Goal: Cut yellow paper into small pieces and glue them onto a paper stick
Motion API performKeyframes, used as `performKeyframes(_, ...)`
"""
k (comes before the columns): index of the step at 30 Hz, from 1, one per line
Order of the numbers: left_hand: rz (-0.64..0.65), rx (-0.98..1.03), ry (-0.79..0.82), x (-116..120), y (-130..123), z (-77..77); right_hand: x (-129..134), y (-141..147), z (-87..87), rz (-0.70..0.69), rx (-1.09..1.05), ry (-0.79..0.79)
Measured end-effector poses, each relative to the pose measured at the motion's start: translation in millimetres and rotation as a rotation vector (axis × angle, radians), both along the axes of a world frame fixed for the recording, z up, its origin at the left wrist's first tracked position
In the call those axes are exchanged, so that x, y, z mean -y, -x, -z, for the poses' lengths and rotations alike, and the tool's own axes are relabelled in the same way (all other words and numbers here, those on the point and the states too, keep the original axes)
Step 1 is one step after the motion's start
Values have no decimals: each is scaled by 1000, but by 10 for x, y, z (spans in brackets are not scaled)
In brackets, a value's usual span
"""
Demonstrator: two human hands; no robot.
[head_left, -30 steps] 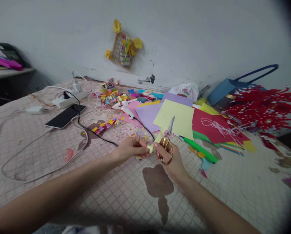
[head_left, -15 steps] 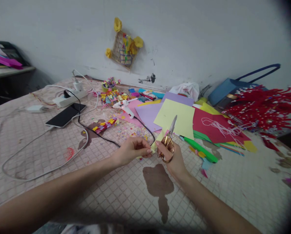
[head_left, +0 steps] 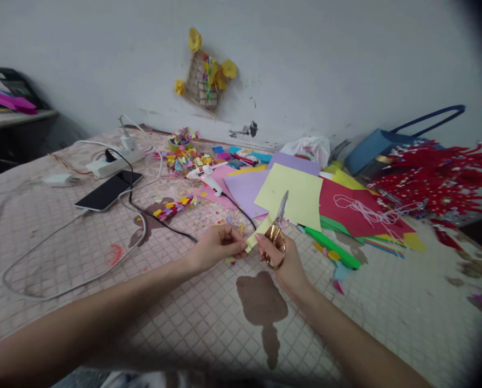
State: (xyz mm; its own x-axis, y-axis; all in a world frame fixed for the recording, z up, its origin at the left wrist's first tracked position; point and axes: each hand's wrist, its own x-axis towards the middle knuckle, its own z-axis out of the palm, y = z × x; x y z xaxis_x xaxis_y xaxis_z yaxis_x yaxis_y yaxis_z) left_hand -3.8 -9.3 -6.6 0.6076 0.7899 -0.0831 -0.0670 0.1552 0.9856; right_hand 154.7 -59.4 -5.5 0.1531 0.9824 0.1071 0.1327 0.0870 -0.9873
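Note:
Between my hands is a narrow pale yellow paper strip (head_left: 257, 236), slanting up to the right. My left hand (head_left: 219, 246) pinches its lower left end between thumb and fingers. My right hand (head_left: 283, 258) is closed around the gold handles of a pair of scissors (head_left: 280, 215), and its thumb and fingertips also touch the strip. The scissors' silver blades point up and away, looking nearly closed. Behind them lies a pale yellow paper sheet (head_left: 295, 191) over purple sheets (head_left: 243, 189).
A white glue gun (head_left: 208, 180) with a black cord lies behind my left hand, near many paper scraps (head_left: 188, 161). Further left are a phone (head_left: 109, 191), a power strip (head_left: 115, 163) and loose cables. A green roll (head_left: 334, 249) and red paper (head_left: 346, 210) lie to the right.
The strip shows longer and flatter between my hands, its lower end now visible at my left fingertips. My right hand and the scissors have shifted slightly left.

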Motion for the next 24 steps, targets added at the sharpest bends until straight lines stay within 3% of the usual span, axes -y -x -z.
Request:
performKeyframes(4,-30,-7,-21,-9,0,19,-11,0,39,-56,-17,32)
performKeyframes(24,-61,57,-9,-25,0,42,11,18,7,-48,53,10)
